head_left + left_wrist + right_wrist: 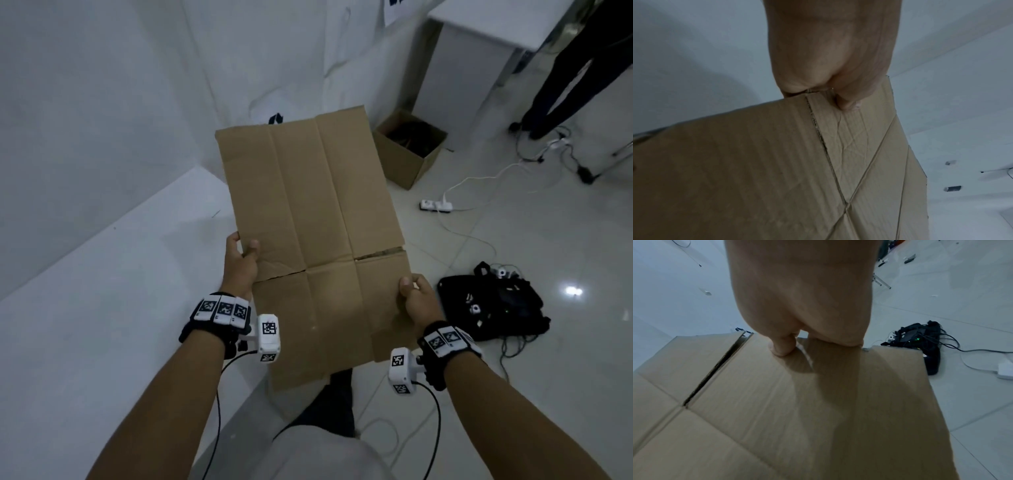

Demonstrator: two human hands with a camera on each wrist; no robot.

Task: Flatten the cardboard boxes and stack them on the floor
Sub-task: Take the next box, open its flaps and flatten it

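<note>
A flattened brown cardboard box (313, 219) is held in the air in front of me, its flaps spread flat. My left hand (244, 260) pinches its left edge, thumb on top. My right hand (412, 294) pinches its right edge, lower down, thumb on top too. The left wrist view shows the left hand (830, 68) gripping the cardboard (756, 170) at a slit between flaps. In the right wrist view the right hand (803, 305) clamps the cardboard (797, 410) beside another flap slit. An open cardboard box (409, 149) stands upright on the floor beyond.
A white table (102, 308) lies to my left and a white cabinet (479, 51) at the back right. A black bag (493, 301) with cables lies on the tiled floor at right, a power strip (436, 205) behind it. Another person's legs (565, 68) stand far right.
</note>
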